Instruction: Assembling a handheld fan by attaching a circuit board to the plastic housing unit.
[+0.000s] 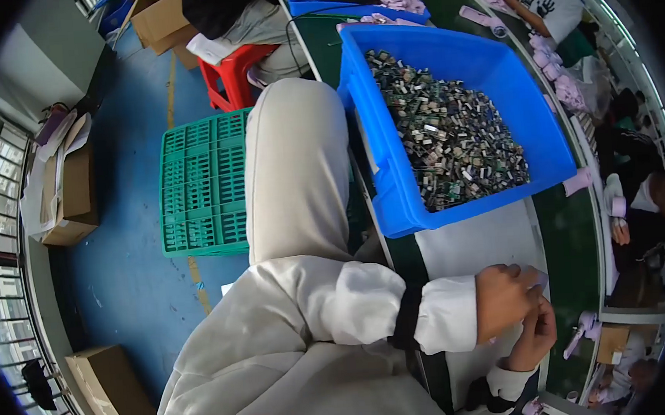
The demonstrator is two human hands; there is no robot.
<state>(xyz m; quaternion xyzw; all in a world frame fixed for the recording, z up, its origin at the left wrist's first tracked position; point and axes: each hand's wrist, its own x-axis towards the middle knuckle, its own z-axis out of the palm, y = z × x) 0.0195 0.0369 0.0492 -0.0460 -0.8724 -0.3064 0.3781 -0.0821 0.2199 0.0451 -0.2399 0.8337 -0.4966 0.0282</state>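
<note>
At the lower right my left hand (507,302) and my right hand (536,337) meet over a white sheet (485,243) on the bench. Both have their fingers curled and pinched together. Whatever lies between the fingertips is too small and too covered to make out; a faint purplish patch shows there. Beyond the hands stands a big blue plastic bin (468,217), its inside heaped with small circuit boards (451,134) bearing metal connectors. Neither hand touches the bin.
A green slatted crate (204,186) stands on the blue floor beside my leg, near a red stool (232,76) under a seated person. Pink plastic parts (580,334) lie along the green bench (564,268). Cardboard boxes (77,191) line the left wall. Other people work across the bench.
</note>
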